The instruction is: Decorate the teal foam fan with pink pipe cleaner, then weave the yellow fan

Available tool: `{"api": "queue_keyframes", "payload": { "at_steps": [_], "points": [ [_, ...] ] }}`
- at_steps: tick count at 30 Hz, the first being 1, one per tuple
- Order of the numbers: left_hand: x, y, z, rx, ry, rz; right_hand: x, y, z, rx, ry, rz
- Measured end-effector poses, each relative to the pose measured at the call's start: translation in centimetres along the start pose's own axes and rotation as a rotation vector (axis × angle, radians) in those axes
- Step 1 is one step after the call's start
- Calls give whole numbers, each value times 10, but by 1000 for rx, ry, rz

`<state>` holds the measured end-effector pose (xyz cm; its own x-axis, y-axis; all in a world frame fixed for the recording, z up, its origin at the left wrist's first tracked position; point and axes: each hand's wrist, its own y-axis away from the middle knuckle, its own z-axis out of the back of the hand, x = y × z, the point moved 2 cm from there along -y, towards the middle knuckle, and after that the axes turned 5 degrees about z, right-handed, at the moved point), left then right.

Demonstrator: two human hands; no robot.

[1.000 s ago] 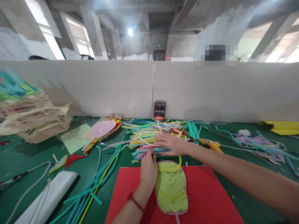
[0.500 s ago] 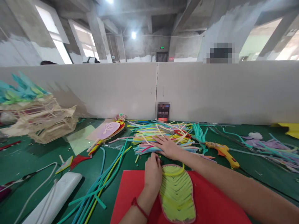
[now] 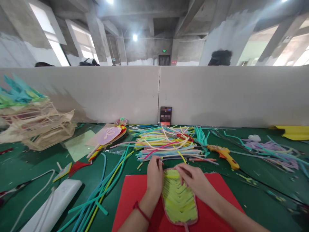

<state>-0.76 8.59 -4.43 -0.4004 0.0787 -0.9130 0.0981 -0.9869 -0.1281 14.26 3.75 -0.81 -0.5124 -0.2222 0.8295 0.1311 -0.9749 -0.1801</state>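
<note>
A leaf-shaped panel (image 3: pixel 180 201) with a pink outline, filled with slanting rows of yellow-green pipe cleaners, lies on a red board (image 3: pixel 135 199). At its upper left edge my left hand (image 3: pixel 154 177) is closed, thumb and fingers pinched where a yellow pipe cleaner (image 3: pixel 172 176) meets it; the fingertips are partly hidden. That pipe cleaner crosses the panel's top, and a yellow length (image 3: pixel 180 154) rises above my right hand (image 3: pixel 193 178). The right fingers are bent together over the upper right edge, apparently pinching this pipe cleaner.
Beyond the board lies a pile of colored pipe cleaners (image 3: pixel 154 143), with a yellow glue gun (image 3: pixel 227 156) to its right. Long pipe cleaners (image 3: pixel 101 190) and a white power strip (image 3: pixel 58 203) are at left. A phone (image 3: pixel 166 116) leans on the grey partition (image 3: pixel 108 93).
My right hand has come back from the pipe cleaner pile to the panel's upper right edge. The yellow loop now stands upright past that hand. My left hand stays at the upper left edge.
</note>
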Motion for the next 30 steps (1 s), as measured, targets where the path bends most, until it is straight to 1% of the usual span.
{"api": "queue_keyframes", "payload": {
  "at_steps": [1, 3, 5, 8, 11, 14, 16, 19, 23, 25, 26, 30],
  "points": [
    [-2, 0, 2, -13, 26, -7, -1, 7, -4, 35, -109, -76],
    [-7, 2, 6, -36, 85, -20, -2, 18, -11, 45, -256, -165],
    [-13, 4, 10, -56, 145, -36, -1, 26, -15, 22, -320, -207],
    [-20, 8, 14, -89, 233, -56, 2, 31, -16, -29, -344, -239],
    [-28, 15, 16, -78, 368, -61, 7, 31, -9, -180, -389, -246],
    [-36, 24, 13, 39, 453, -58, 13, 28, -1, -380, -456, -225],
    [-41, 31, 10, 132, 471, -48, 18, 26, 2, -485, -474, -188],
    [-43, 38, 6, 218, 484, -28, 24, 27, 1, -606, -433, -117],
    [-43, 42, 5, 247, 474, -22, 30, 34, 0, -743, -415, -2],
    [-46, 43, 7, 242, 447, -34, 33, 33, 3, -750, -433, 48],
    [-49, 42, 8, 235, 435, -40, 34, 30, 5, -735, -445, 48],
    [-68, 29, 14, 186, 422, -53, 32, 5, 16, -603, -550, -47]
  ]
}}
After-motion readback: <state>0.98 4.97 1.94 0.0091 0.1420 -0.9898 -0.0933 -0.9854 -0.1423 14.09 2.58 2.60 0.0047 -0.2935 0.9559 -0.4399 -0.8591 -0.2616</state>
